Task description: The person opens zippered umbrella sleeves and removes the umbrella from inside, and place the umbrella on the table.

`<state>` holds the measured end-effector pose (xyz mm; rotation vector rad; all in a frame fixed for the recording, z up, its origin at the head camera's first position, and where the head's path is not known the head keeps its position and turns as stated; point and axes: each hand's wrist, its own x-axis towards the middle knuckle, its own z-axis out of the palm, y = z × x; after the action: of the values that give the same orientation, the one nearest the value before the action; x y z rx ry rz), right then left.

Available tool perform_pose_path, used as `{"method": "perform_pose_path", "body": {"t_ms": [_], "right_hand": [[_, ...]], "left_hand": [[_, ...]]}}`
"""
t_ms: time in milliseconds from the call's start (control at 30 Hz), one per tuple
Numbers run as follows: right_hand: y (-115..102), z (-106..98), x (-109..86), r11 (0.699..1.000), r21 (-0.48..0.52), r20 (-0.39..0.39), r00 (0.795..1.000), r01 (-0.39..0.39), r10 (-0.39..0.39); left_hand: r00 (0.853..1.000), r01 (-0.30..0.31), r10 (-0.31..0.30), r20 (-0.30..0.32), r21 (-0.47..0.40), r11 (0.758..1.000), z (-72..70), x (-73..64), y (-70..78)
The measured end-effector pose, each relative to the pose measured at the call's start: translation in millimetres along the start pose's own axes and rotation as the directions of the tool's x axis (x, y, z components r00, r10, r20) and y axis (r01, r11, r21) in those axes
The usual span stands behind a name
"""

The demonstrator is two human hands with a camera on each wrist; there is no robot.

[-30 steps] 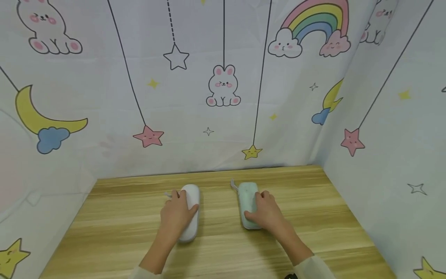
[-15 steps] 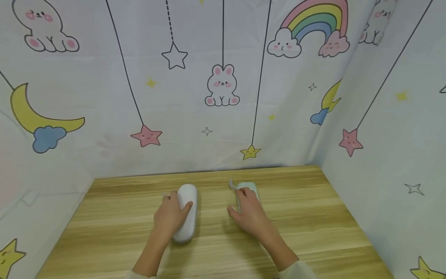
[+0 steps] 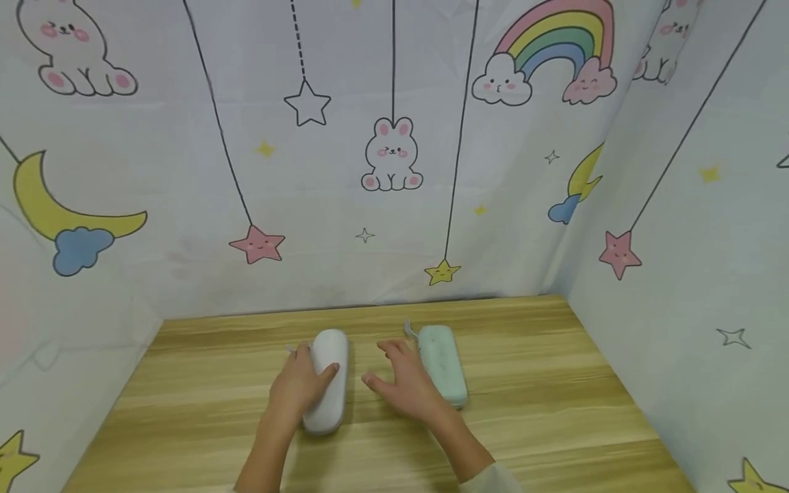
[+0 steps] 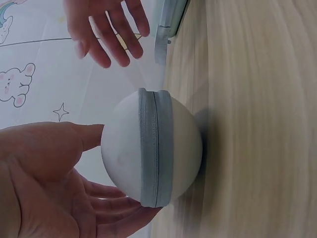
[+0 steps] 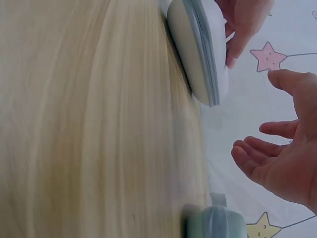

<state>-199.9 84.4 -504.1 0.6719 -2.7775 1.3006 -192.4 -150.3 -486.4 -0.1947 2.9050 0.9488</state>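
Clamping the white case [image 3: 330, 400] between thumb and fingers of the left hand [image 3: 298, 383], probably resting it flat on the wooden table [image 3: 542, 424]; hovering beside the green case [image 3: 444, 363] with the right hand [image 3: 403, 381], fingers apart, ideally avoiding any nudge.

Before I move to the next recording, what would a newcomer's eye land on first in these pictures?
Probably the white zippered case, just left of the middle of the wood-grain table, held in the person's left grip. Next comes the pale green case lying to its right, with the open right grip hovering between the two in the head view. Behind them, a rainbow stands out on the printed backdrop, at that view's upper right.
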Motion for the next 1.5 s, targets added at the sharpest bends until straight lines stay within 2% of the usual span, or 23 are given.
{"method": "perform_pose_path", "body": {"t_ms": [233,433,867,1000,1200,1500], "right_hand": [[1,17,-3.2,0.997,0.08,0.025,1.0,0.003,-0.005],[4,29,-5.0,0.993,0.117,0.046,0.999,-0.012,0.007],[3,44,-6.6,0.973,0.223,0.083,0.996,-0.059,0.041],[-1,44,-3.9,0.961,0.268,0.107,0.994,-0.065,0.037],[-8,45,-0.5,0.958,0.283,0.124,0.992,-0.055,0.02],[-12,45,1.5,0.961,0.269,0.165,0.986,-0.068,0.024]], "left_hand": [[0.998,-0.005,0.009,0.07,-0.063,0.998,3.6,-4.2,-5.1],[0.995,-0.028,0.037,0.09,-0.095,0.995,4.4,-2.6,-7.8],[0.998,-0.063,0.064,0.01,-0.04,0.997,6.1,-0.6,-6.7],[0.998,-0.055,0.056,0.026,-0.06,0.997,6.2,0.4,-8.2],[0.997,-0.043,0.049,0.064,-0.091,0.995,5.0,-0.7,-8.6],[0.997,-0.041,0.045,0.059,-0.076,0.996,6.2,0.8,-11.1]]}}
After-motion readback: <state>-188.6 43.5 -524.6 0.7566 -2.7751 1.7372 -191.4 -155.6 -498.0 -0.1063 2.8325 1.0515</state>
